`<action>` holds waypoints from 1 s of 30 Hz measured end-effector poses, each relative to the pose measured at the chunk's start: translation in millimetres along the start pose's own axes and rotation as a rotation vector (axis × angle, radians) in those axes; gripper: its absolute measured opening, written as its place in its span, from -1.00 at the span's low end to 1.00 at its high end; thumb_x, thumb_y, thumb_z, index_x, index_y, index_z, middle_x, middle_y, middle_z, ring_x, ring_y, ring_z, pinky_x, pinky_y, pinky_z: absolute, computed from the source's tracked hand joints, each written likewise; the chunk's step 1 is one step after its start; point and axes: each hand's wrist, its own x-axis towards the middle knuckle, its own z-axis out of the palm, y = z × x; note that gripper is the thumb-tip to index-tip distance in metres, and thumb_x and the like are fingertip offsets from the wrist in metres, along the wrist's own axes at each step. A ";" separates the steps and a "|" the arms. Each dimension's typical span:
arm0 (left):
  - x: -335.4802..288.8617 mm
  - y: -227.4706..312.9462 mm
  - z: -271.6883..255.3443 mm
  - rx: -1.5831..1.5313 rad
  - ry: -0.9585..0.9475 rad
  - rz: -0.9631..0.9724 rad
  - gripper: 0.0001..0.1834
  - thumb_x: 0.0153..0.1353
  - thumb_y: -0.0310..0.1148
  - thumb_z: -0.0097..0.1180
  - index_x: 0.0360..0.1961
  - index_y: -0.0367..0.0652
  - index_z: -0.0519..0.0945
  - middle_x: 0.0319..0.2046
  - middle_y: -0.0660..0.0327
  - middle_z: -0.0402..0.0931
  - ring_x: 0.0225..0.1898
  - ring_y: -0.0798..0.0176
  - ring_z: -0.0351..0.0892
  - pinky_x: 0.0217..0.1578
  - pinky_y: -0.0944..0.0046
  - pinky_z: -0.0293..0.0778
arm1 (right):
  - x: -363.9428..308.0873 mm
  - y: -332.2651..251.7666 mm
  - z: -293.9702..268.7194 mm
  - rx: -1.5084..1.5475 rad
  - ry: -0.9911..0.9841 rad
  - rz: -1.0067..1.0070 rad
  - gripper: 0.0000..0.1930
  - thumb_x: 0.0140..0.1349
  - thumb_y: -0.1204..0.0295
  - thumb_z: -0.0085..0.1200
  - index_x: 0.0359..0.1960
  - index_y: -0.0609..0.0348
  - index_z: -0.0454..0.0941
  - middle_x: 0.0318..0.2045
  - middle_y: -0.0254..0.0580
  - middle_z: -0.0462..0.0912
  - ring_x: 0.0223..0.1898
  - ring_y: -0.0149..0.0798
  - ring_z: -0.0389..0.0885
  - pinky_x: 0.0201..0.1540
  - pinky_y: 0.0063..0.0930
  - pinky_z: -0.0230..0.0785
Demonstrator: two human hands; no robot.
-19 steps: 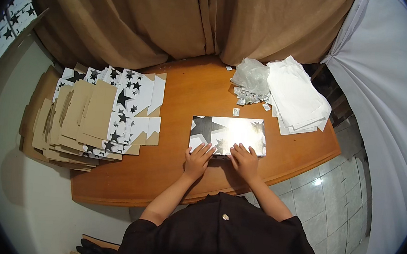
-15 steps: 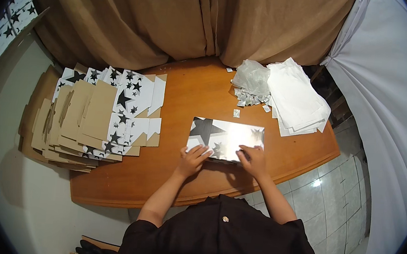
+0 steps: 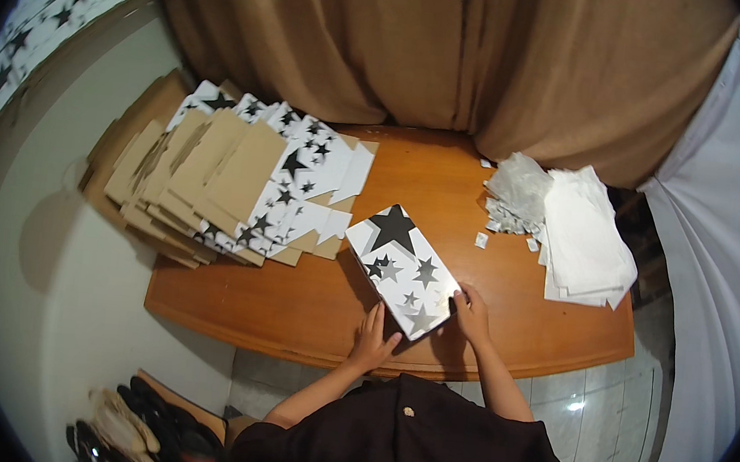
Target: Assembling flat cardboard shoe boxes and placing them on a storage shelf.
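Observation:
A closed white cardboard box point(image 3: 404, 270) with black and grey stars is turned at a slant in front of me over the table. My right hand point(image 3: 471, 316) grips its right edge near the close corner, fingers bent against the side. Against the near left side rests my left hand point(image 3: 372, 342), its fingers stretched out and the thumb apart, close to the bottom corner. Whether the box lies flat or is slightly raised, I cannot tell.
Flattened star-print cardboard boxes point(image 3: 224, 172) are piled on the left of the wooden table point(image 3: 291, 312). At the right lie white paper sheets point(image 3: 587, 239), a clear plastic bag point(image 3: 517, 185) and several small sachets point(image 3: 509, 219). Shoes point(image 3: 160, 420) stand at lower left; brown curtains point(image 3: 388, 46) hang behind.
The box has turned clockwise from lying straight to a slant. My right hand went from its top to its right edge; my left moved to the near left side. The view has shifted.

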 end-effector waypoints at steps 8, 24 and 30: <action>-14.4 80.5 -32.8 -0.967 0.458 -0.206 0.02 0.11 -0.32 0.18 0.34 -0.27 -0.34 0.28 -0.02 -0.05 0.29 0.13 -0.01 0.24 0.21 -0.03 | -48.9 -69.3 19.4 0.074 -0.062 -0.485 -0.31 -0.05 0.38 0.22 0.16 0.25 0.22 0.13 0.05 0.29 0.19 -0.07 0.23 0.20 -0.25 0.07; -64.7 241.9 -152.2 0.278 1.022 0.216 -0.40 0.07 -0.23 0.27 0.05 -0.05 0.20 0.25 -0.22 -0.06 0.29 -0.12 0.04 0.21 -0.01 0.03 | -29.2 -165.5 65.5 0.683 -0.024 -1.466 0.12 -0.26 0.35 0.43 0.26 -0.60 -0.17 0.29 0.03 -0.47 0.26 0.40 -0.12 0.18 0.19 0.11; -125.6 295.0 -258.0 0.508 1.204 0.290 -0.42 -0.03 -0.10 0.33 -0.04 -0.05 0.35 0.27 -0.34 -0.10 0.30 -0.27 0.01 0.20 -0.04 0.06 | -98.3 -301.9 95.0 0.857 0.057 -1.621 0.06 -0.24 0.32 0.43 0.27 -0.53 -0.08 0.32 0.11 -0.51 0.30 0.38 -0.24 0.24 0.24 -0.08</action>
